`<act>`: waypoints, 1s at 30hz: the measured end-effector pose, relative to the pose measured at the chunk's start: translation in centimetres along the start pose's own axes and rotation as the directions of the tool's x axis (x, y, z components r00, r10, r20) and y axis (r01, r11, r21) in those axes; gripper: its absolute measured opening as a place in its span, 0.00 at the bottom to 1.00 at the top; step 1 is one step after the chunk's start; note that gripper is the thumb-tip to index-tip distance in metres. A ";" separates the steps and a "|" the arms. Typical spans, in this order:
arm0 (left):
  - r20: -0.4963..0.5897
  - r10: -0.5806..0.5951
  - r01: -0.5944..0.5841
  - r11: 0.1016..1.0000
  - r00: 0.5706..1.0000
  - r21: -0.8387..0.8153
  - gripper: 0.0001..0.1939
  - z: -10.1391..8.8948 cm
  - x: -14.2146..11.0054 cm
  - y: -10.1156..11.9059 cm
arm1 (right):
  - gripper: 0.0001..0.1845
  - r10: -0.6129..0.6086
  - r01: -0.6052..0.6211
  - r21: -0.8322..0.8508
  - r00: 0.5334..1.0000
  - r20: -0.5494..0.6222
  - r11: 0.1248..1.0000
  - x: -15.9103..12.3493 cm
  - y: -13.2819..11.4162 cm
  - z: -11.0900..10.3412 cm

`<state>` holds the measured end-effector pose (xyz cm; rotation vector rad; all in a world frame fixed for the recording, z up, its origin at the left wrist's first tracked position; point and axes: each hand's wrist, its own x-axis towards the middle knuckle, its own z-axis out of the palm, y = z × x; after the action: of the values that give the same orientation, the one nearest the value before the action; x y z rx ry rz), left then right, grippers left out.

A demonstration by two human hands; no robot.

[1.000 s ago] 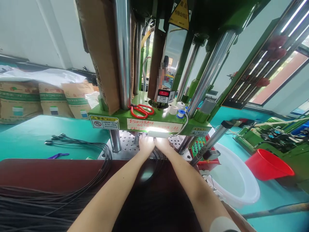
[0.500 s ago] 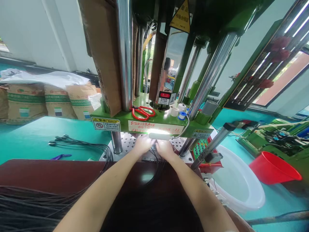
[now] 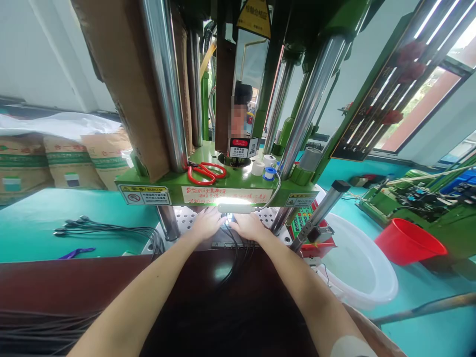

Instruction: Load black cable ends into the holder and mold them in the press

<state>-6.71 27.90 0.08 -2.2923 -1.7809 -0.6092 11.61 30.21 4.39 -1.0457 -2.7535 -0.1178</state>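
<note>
Both my hands reach under the green press beam [image 3: 171, 184], into the lamp's glare. My left hand [image 3: 207, 224] is left of a bundle of black cables [image 3: 235, 255], its fingers closed and partly hidden behind the lamp. My right hand [image 3: 247, 225] lies right of the cables, with its thumb pointing inward to their upper ends. Its fingers look closed too; what either hand grips is washed out. The cables run from a metal mould [image 3: 219, 242] between my hands and hang over the dark red table edge [image 3: 193, 265].
Red-handled scissors [image 3: 206, 172], a blue-rimmed spool [image 3: 269, 173] and white rolls sit on the beam, above the lamp [image 3: 236, 208]. More black cables [image 3: 111, 228] lie on the left table. A green button panel [image 3: 301, 225], white tub [image 3: 386, 277] and red bucket [image 3: 407, 243] stand right.
The camera view has shifted, so the press appears further left. My hands have parted a little, and a bright spot now shows between them at the cables' upper ends.
</note>
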 end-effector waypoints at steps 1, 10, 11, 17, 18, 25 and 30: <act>0.009 0.029 -0.029 1.000 1.000 -0.004 0.18 -0.1 0.0 -0.1 | 0.20 0.001 -0.001 0.001 1.000 0.013 1.000 0.2 0.1 0.0; 0.069 0.046 -0.044 0.999 0.997 -0.021 0.19 -0.4 0.7 -0.2 | 0.28 0.102 -0.103 0.008 0.990 0.098 0.995 1.7 0.0 0.8; 0.073 0.038 -0.037 0.999 0.997 -0.026 0.19 -0.4 0.9 -0.2 | 0.28 0.108 -0.110 0.009 0.988 0.109 0.994 1.9 0.0 0.8; 0.086 -0.024 0.028 0.998 0.996 -0.048 0.21 -0.8 0.5 -0.8 | 0.26 0.105 -0.106 0.007 0.989 0.106 0.994 1.6 0.9 0.1; 0.086 -0.035 0.039 0.998 0.996 -0.051 0.21 -0.9 0.2 -1.1 | 0.25 0.101 -0.102 0.006 0.990 0.103 0.995 1.3 1.2 0.0; 0.119 -0.038 0.050 0.994 0.992 -0.096 0.22 -0.2 -0.8 -2.7 | 0.25 0.086 -0.090 0.026 0.989 0.120 0.996 0.2 2.3 0.3; 0.126 -0.086 0.097 0.992 0.988 -0.085 0.22 0.5 -0.2 -2.5 | 0.26 0.121 -0.130 0.071 0.986 0.118 0.989 0.8 2.4 0.2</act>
<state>-9.00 28.56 -0.68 -2.3646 -1.9624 -0.5884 12.54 32.57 4.37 -1.2366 -2.7564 0.0705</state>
